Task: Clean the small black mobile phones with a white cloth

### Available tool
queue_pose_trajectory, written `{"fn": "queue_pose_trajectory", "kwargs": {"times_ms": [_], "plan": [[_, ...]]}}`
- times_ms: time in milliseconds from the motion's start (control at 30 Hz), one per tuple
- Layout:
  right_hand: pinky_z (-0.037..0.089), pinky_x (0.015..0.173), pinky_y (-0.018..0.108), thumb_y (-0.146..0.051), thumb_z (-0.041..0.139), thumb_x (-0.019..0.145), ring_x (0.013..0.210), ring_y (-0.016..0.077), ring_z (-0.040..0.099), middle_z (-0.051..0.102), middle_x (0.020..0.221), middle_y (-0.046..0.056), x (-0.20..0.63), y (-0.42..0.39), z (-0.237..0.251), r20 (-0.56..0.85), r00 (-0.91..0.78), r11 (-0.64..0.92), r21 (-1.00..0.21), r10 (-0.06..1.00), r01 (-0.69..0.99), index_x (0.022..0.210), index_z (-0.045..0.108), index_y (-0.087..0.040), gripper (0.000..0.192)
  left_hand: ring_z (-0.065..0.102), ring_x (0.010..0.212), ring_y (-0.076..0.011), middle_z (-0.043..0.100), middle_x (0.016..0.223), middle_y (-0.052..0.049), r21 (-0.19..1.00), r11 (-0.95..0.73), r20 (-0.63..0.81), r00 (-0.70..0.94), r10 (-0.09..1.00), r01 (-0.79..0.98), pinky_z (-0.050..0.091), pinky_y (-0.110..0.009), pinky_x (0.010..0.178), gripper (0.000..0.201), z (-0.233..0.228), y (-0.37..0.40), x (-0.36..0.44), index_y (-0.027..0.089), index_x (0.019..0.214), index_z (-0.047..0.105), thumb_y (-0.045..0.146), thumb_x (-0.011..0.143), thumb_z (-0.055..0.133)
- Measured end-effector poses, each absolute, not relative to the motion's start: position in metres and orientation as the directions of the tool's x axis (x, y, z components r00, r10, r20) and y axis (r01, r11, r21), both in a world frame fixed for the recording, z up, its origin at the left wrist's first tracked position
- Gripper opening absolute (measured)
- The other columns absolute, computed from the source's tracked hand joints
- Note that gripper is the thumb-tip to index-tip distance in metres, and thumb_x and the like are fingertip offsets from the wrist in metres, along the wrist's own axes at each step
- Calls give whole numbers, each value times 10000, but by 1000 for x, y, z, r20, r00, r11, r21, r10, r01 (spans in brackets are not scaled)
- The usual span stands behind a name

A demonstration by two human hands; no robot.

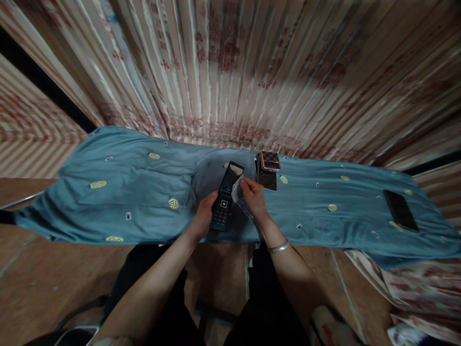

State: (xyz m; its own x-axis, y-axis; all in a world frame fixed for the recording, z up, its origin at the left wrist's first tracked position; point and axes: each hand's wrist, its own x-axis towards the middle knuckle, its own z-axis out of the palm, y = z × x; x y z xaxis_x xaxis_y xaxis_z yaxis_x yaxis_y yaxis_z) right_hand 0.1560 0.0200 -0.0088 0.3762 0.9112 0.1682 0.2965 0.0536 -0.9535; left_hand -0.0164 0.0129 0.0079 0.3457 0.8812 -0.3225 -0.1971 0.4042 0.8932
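Note:
My left hand (204, 215) grips the lower half of an opened black flip phone (226, 197), keypad facing up, its screen half tilted away. My right hand (253, 197) holds a small white cloth (237, 191) pinched against the phone's right side near the hinge. Both hands hover over a blue embroidered cloth (144, 192) spread on a table. A silver bangle (278, 247) circles my right wrist.
Just beyond my right hand lie a folded rose-gold flip phone (270, 161) on top of a dark checkered one (267, 179). A black smartphone (400, 210) rests far right on the cloth. Striped patterned curtains (252, 72) hang behind. Brown tiled floor lies below.

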Motion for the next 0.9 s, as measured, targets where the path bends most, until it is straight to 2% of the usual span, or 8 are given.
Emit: {"fn": "queue_pose_trajectory", "kwargs": {"times_ms": [133, 233, 333, 400, 533, 633, 767, 900], "plan": [[305, 550, 268, -580, 544, 896, 586, 138, 398, 389, 547, -52, 139, 14, -14, 161, 320, 56, -947, 934, 316, 583, 475, -249, 461, 695, 749, -215, 695, 708, -11, 917, 344, -287, 270, 919, -199, 525, -287, 625, 418, 6, 20, -20, 174, 912, 684, 574, 795, 646], [301, 558, 269, -593, 514, 896, 567, 130, 395, 417, 552, -57, 127, 10, -18, 161, 287, 62, -944, 944, 324, 610, 506, -244, 451, 704, 915, -221, 743, 802, -28, 935, 285, -245, 198, 949, -209, 534, -281, 754, 367, 4, 25, -23, 170, 871, 692, 526, 790, 646], [300, 566, 269, -598, 515, 889, 555, 124, 394, 412, 552, -64, 124, 11, -20, 156, 276, 62, -945, 948, 322, 609, 502, -245, 451, 706, 1002, -231, 766, 885, -43, 926, 296, -252, 197, 947, -235, 545, -291, 820, 369, 4, 26, -25, 168, 878, 689, 521, 779, 655], [308, 565, 269, -596, 531, 878, 555, 124, 394, 403, 553, -65, 128, 14, -20, 156, 296, 64, -952, 942, 299, 601, 500, -245, 448, 720, 960, -233, 761, 863, -41, 912, 333, -281, 223, 933, -242, 562, -298, 785, 395, 5, 23, -25, 166, 901, 684, 538, 770, 668], [337, 567, 267, -575, 555, 871, 585, 134, 408, 414, 571, -54, 143, 23, -15, 161, 347, 68, -962, 924, 264, 599, 511, -244, 430, 733, 751, -231, 729, 751, -34, 854, 457, -370, 327, 869, -248, 566, -303, 607, 506, 7, 13, -23, 162, 960, 672, 618, 742, 698], [326, 552, 263, -557, 591, 865, 592, 134, 396, 394, 566, -55, 151, 28, -12, 146, 392, 52, -970, 908, 239, 589, 492, -246, 427, 718, 674, -220, 724, 722, -42, 833, 489, -380, 375, 846, -258, 553, -296, 553, 551, 7, 7, -23, 157, 947, 671, 656, 718, 721], [297, 543, 267, -591, 585, 857, 573, 127, 359, 368, 565, -61, 145, 26, -11, 148, 371, 62, -971, 917, 233, 588, 488, -246, 448, 711, 654, -211, 720, 720, -37, 832, 489, -385, 361, 849, -263, 551, -292, 544, 539, 7, 7, -29, 160, 927, 662, 645, 705, 737], [301, 548, 269, -623, 560, 866, 573, 135, 387, 390, 551, -55, 125, 15, -16, 136, 266, 59, -959, 955, 277, 597, 500, -249, 465, 721, 751, -215, 691, 703, -10, 860, 437, -365, 278, 888, -266, 556, -284, 606, 443, 6, 13, -39, 171, 906, 659, 579, 742, 712]]}}
